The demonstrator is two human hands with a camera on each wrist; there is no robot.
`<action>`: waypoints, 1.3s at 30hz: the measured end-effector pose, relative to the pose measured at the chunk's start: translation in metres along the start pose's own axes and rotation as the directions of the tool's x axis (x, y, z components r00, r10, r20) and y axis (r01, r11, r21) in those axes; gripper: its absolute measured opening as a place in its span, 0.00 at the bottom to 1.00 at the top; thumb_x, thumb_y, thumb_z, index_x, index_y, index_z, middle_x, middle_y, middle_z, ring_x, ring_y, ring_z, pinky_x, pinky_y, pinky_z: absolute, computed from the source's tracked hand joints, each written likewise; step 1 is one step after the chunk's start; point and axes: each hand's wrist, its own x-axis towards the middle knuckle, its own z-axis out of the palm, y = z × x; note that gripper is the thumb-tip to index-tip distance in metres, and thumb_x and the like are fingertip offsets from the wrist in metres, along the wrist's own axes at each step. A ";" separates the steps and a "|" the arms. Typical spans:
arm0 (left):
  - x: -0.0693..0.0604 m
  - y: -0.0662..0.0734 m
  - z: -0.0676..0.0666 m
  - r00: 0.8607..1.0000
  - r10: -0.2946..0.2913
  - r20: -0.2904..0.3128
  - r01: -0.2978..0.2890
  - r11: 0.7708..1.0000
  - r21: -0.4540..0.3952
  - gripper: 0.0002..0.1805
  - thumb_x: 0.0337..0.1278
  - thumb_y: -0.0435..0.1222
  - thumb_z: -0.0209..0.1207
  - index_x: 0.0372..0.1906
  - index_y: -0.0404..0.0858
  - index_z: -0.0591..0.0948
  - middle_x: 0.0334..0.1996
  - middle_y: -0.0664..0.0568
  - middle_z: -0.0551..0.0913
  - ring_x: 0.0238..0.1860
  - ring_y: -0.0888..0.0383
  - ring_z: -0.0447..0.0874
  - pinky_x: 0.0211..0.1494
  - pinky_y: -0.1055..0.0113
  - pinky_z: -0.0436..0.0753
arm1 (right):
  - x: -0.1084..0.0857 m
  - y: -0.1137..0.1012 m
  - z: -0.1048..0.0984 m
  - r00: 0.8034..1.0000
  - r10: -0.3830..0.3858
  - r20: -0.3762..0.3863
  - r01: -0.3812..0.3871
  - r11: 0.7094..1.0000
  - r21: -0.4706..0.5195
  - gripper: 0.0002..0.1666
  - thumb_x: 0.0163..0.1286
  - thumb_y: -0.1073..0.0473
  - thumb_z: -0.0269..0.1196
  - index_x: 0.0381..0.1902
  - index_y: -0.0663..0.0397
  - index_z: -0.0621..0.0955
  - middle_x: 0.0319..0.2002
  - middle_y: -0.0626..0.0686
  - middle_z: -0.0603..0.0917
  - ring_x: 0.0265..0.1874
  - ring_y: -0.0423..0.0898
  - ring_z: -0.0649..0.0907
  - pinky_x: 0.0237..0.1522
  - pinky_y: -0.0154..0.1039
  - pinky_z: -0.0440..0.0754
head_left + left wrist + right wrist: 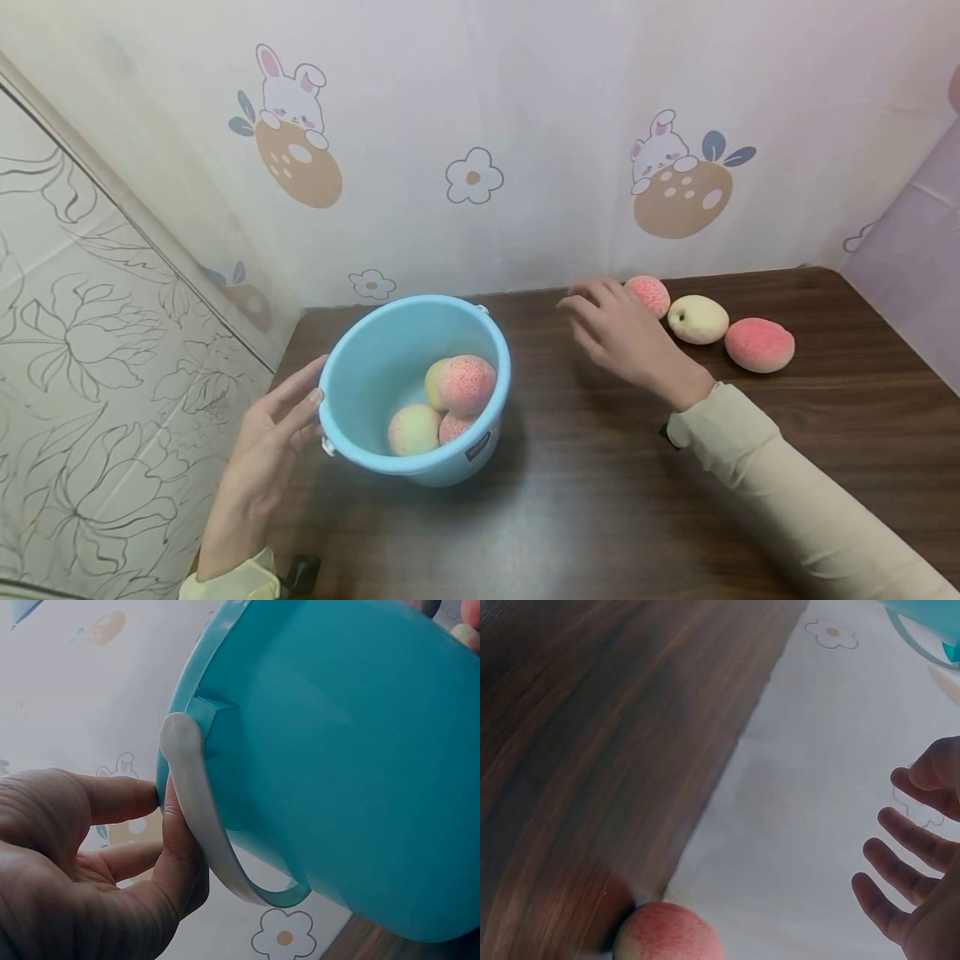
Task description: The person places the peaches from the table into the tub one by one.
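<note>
A light blue bucket [352, 350] stands on the table with several toy peaches [467, 385] inside, speckled pink and pale yellow. At its left rim my left hand [262, 450] pinches the edge between thumb and fingers, beside the white handle [202, 817]. My right hand [626, 333] hovers over the table to the right of the bucket, fingers loosely bent and holding nothing. Behind it, a speckled pink peach [648, 296] is partly hidden by the hand. A pale yellow peach [701, 320] and a pink peach [759, 344] lie further right in a row.
The dark wooden table [585, 517] meets a wall covering [555, 233] with rabbit and flower prints along its back edge. To the left rises a panel [112, 375] with line-drawn flowers.
</note>
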 end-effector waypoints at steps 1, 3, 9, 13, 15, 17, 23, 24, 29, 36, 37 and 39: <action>0.000 0.000 0.000 1.000 0.001 0.001 -0.001 1.000 -0.002 0.28 0.76 0.41 0.59 0.75 0.39 0.73 0.68 0.58 0.80 0.63 0.63 0.82 0.57 0.69 0.86 | -0.001 0.001 0.000 1.000 0.004 0.003 -0.004 1.000 -0.004 0.15 0.70 0.64 0.63 0.54 0.55 0.84 0.58 0.61 0.82 0.57 0.61 0.79 0.58 0.61 0.80; 0.000 0.000 0.000 1.000 0.006 0.004 -0.006 1.000 -0.005 0.27 0.77 0.40 0.59 0.75 0.39 0.73 0.68 0.58 0.80 0.63 0.63 0.83 0.57 0.69 0.86 | -0.001 0.003 0.001 1.000 0.015 0.015 -0.015 1.000 -0.013 0.15 0.70 0.64 0.63 0.54 0.55 0.84 0.58 0.61 0.81 0.57 0.62 0.79 0.59 0.61 0.80; 0.001 0.000 -0.001 1.000 0.011 0.008 -0.011 1.000 -0.001 0.28 0.77 0.40 0.58 0.75 0.39 0.72 0.68 0.58 0.80 0.63 0.63 0.82 0.58 0.69 0.86 | -0.004 0.008 0.001 0.994 0.077 0.072 -0.073 0.996 -0.049 0.16 0.72 0.62 0.61 0.56 0.53 0.83 0.59 0.61 0.80 0.60 0.63 0.78 0.60 0.64 0.79; 0.000 0.000 0.000 1.000 0.005 0.003 -0.005 1.000 0.005 0.28 0.77 0.41 0.59 0.75 0.40 0.72 0.69 0.57 0.79 0.65 0.63 0.81 0.58 0.69 0.85 | -0.003 0.015 0.003 0.988 0.125 0.090 -0.118 0.990 -0.083 0.15 0.74 0.61 0.60 0.56 0.54 0.83 0.59 0.62 0.80 0.61 0.65 0.77 0.61 0.67 0.77; 0.000 0.000 0.000 1.000 0.002 0.001 -0.002 1.000 0.003 0.28 0.77 0.41 0.59 0.75 0.40 0.72 0.69 0.56 0.78 0.65 0.63 0.81 0.58 0.69 0.86 | -0.002 0.019 0.004 0.985 0.142 0.094 -0.133 0.986 -0.099 0.15 0.75 0.60 0.60 0.56 0.54 0.83 0.59 0.62 0.80 0.61 0.66 0.77 0.61 0.68 0.77; 0.000 0.000 0.000 1.000 0.001 0.000 -0.001 1.000 0.001 0.28 0.77 0.41 0.59 0.75 0.40 0.72 0.69 0.56 0.79 0.65 0.63 0.81 0.58 0.69 0.86 | -0.002 0.023 0.005 0.982 0.158 0.101 -0.147 0.983 -0.112 0.16 0.75 0.59 0.60 0.57 0.55 0.82 0.59 0.63 0.80 0.61 0.67 0.77 0.62 0.69 0.75; 0.000 0.000 0.000 1.000 0.004 0.004 -0.004 1.000 0.001 0.28 0.77 0.41 0.59 0.75 0.40 0.73 0.69 0.57 0.79 0.64 0.63 0.82 0.58 0.68 0.86 | -0.003 0.033 0.007 0.964 0.233 0.126 -0.213 0.964 -0.158 0.17 0.77 0.57 0.59 0.59 0.53 0.81 0.61 0.64 0.78 0.63 0.68 0.75 0.61 0.71 0.72; 0.000 0.000 -0.001 1.000 0.006 0.005 -0.006 1.000 0.000 0.27 0.77 0.41 0.59 0.75 0.39 0.73 0.68 0.57 0.79 0.63 0.63 0.82 0.57 0.68 0.86 | -0.002 0.034 0.008 0.961 0.245 0.131 -0.223 0.961 -0.165 0.17 0.77 0.57 0.58 0.59 0.54 0.81 0.61 0.64 0.77 0.63 0.68 0.74 0.60 0.71 0.72; 0.001 0.000 -0.002 1.000 0.018 0.012 -0.018 1.000 -0.010 0.27 0.77 0.39 0.58 0.75 0.38 0.72 0.67 0.57 0.80 0.62 0.63 0.84 0.56 0.68 0.87 | 0.000 0.040 0.008 0.940 0.292 0.174 -0.259 0.947 -0.192 0.19 0.78 0.56 0.56 0.62 0.56 0.79 0.64 0.66 0.75 0.65 0.70 0.72 0.60 0.72 0.72; 0.001 0.000 -0.002 1.000 0.022 0.018 -0.021 1.000 -0.018 0.27 0.78 0.39 0.57 0.75 0.38 0.72 0.67 0.58 0.80 0.60 0.63 0.85 0.56 0.68 0.87 | 0.001 0.052 0.012 0.916 0.338 0.219 -0.293 0.933 -0.210 0.20 0.79 0.55 0.54 0.61 0.57 0.78 0.66 0.67 0.73 0.66 0.71 0.70 0.61 0.74 0.69; 0.001 0.000 -0.002 1.000 0.021 0.019 -0.021 1.000 -0.017 0.27 0.78 0.39 0.57 0.75 0.38 0.72 0.67 0.58 0.80 0.60 0.63 0.85 0.56 0.68 0.87 | 0.001 0.053 0.013 0.912 0.344 0.224 -0.300 0.931 -0.208 0.20 0.79 0.55 0.54 0.62 0.58 0.78 0.66 0.67 0.73 0.66 0.71 0.70 0.61 0.74 0.69; 0.001 0.000 -0.002 1.000 0.020 0.019 -0.019 1.000 -0.015 0.27 0.78 0.39 0.57 0.75 0.38 0.72 0.67 0.59 0.80 0.60 0.63 0.85 0.56 0.68 0.87 | 0.001 0.056 0.014 0.904 0.358 0.233 -0.314 0.927 -0.203 0.20 0.79 0.55 0.53 0.62 0.58 0.78 0.66 0.68 0.72 0.66 0.72 0.69 0.61 0.74 0.69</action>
